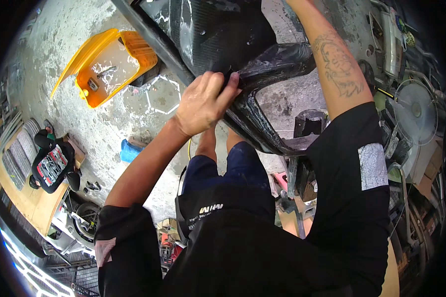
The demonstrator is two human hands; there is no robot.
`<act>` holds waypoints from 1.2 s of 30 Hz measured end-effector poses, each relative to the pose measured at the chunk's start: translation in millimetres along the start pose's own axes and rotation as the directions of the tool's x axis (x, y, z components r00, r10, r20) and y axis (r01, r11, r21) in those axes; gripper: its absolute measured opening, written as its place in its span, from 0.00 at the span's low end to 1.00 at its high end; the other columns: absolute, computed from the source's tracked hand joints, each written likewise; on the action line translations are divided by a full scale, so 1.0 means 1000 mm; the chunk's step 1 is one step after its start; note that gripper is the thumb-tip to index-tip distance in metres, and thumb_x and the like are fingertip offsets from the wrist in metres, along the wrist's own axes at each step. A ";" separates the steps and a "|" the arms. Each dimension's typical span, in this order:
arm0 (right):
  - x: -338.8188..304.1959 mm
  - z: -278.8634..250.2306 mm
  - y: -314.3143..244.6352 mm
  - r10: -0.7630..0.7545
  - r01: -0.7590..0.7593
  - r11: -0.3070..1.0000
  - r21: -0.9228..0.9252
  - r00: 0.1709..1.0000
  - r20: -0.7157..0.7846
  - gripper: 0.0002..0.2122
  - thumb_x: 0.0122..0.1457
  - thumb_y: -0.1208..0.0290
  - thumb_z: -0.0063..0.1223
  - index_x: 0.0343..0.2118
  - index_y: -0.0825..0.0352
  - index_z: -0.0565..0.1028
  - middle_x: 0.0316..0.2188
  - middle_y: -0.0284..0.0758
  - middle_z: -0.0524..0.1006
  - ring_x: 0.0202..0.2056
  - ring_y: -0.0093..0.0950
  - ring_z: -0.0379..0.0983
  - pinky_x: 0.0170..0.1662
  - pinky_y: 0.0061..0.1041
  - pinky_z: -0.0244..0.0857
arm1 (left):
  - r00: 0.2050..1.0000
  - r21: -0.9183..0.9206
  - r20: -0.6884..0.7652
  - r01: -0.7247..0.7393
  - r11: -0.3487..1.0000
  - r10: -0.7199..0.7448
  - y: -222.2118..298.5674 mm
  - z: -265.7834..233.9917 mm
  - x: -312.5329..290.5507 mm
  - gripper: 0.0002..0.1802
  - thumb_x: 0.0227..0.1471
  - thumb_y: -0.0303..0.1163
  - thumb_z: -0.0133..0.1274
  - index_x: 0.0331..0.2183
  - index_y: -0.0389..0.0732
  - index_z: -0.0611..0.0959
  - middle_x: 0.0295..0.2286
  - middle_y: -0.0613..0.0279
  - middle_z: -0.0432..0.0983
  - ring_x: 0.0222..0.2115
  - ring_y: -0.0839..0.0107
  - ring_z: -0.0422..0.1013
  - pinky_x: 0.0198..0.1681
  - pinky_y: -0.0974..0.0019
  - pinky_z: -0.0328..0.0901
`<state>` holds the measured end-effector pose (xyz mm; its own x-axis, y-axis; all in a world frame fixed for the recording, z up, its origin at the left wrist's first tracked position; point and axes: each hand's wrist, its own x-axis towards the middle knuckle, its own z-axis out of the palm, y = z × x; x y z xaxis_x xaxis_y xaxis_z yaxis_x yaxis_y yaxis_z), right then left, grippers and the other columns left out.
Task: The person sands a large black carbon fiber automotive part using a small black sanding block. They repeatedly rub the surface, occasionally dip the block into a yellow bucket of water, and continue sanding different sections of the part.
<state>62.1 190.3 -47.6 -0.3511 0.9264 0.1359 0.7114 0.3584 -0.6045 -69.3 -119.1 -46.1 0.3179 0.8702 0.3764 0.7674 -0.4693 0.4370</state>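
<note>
A large glossy black moulded panel (223, 34) with a weave-like pattern and wet streaks fills the top middle of the head view. Its lower part forms an open frame (262, 121) with a cut-out. My left hand (203, 101) rests on the panel's edge near the middle, its fingers curled and pressed together. Whatever lies under those fingertips is hidden. My right arm (339, 64) stretches up past the panel's right side, and its hand is cut off by the top edge of the picture.
On the wet concrete floor at left sits a yellow tub (82, 89) with liquid and small items inside. A blue bundle (130, 150) lies nearer. Another person (53, 161) is beside a wooden table (32, 198) at far left. A fan (415, 111) and piled parts line the right.
</note>
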 end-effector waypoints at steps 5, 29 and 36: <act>0.004 0.007 -0.005 -0.017 0.018 0.999 0.047 1.000 -0.018 0.42 0.56 0.31 0.58 0.69 0.49 0.66 0.58 0.46 0.77 0.59 0.45 0.73 0.60 0.38 0.65 | 0.990 -0.076 -0.118 -0.084 0.994 0.075 0.016 0.032 0.087 0.22 0.55 0.36 0.63 0.49 0.37 0.80 0.31 0.54 0.69 0.33 0.55 0.71 0.33 0.57 0.68; -0.009 -0.025 -0.032 0.199 -0.231 0.953 0.196 0.965 0.172 0.38 0.54 0.39 0.65 0.67 0.46 0.70 0.45 0.47 0.83 0.42 0.42 0.82 0.48 0.40 0.73 | 0.998 -0.049 -0.017 -0.065 0.997 0.064 0.017 0.005 0.054 0.23 0.57 0.34 0.62 0.51 0.33 0.80 0.33 0.52 0.71 0.34 0.57 0.72 0.35 0.58 0.70; -0.006 -0.011 -0.014 0.052 -0.048 0.982 0.182 0.999 -0.014 0.37 0.56 0.42 0.66 0.67 0.47 0.69 0.50 0.46 0.81 0.50 0.44 0.79 0.54 0.38 0.70 | 0.993 -0.025 0.017 -0.118 0.993 0.118 0.012 0.012 0.068 0.23 0.53 0.34 0.65 0.49 0.35 0.81 0.32 0.53 0.68 0.32 0.57 0.71 0.29 0.58 0.68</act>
<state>60.5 180.6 -31.5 -0.3054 0.9452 0.1152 0.6052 0.2861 -0.7429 -31.8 -63.4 -25.0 0.4160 0.8111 0.4112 0.7106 -0.5721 0.4096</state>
